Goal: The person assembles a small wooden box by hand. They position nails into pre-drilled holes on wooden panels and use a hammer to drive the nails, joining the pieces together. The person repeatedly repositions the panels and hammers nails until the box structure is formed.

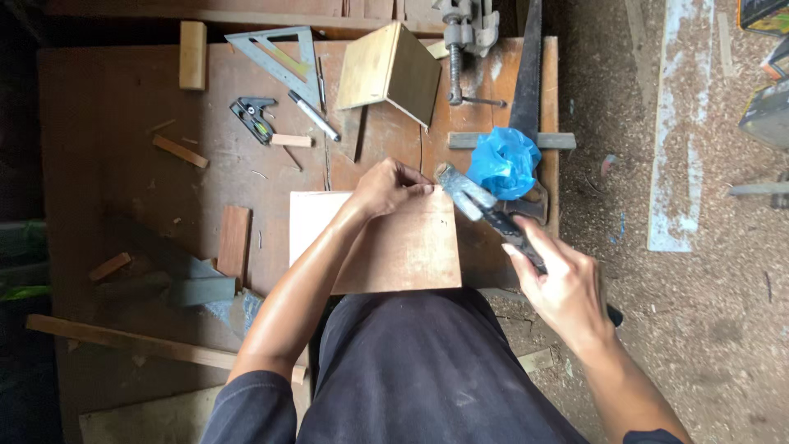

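far left: a long wood strip (123, 341) lies slanted across the lower edge of the workbench (107, 164), with a small wood scrap (109, 265) above it and grey metal pieces (193, 284) just beside.
back left: a pale wood block (192, 55) stands near the far edge; a thin offcut (179, 151) lies well apart from it, nearer the middle.
left of centre: a short reddish board (233, 240) lies flat, just beside the plywood panel.
tools at the back: a metal triangle square (283, 57), a small black square head (253, 115), a marker pen (313, 116) and a little wood piece (291, 141) sit close together.
box: an open plywood box (392, 72) rests tilted on the far part of the bench.
panel: a flat plywood panel (386, 242) lies at the near edge of the bench, in front of the person's dark-clothed lap.
left hand: the left hand (388, 187) rests on the far edge of the panel, fingers curled and pinched together at the top right corner; whether they pinch something small i cannot tell.
hammer: a hammer (493, 215) points its metal head at that same corner, just beside the left fingertips.
right hand: the right hand (560, 288) is wrapped around the hammer's dark handle, closed firmly.
behind the hammer: a blue plastic bag (504, 162) sits on a saw (526, 90); a metal clamp (464, 33) stands at the back.
far right: sawdust-covered floor (707, 288) with a pale plank (675, 123).
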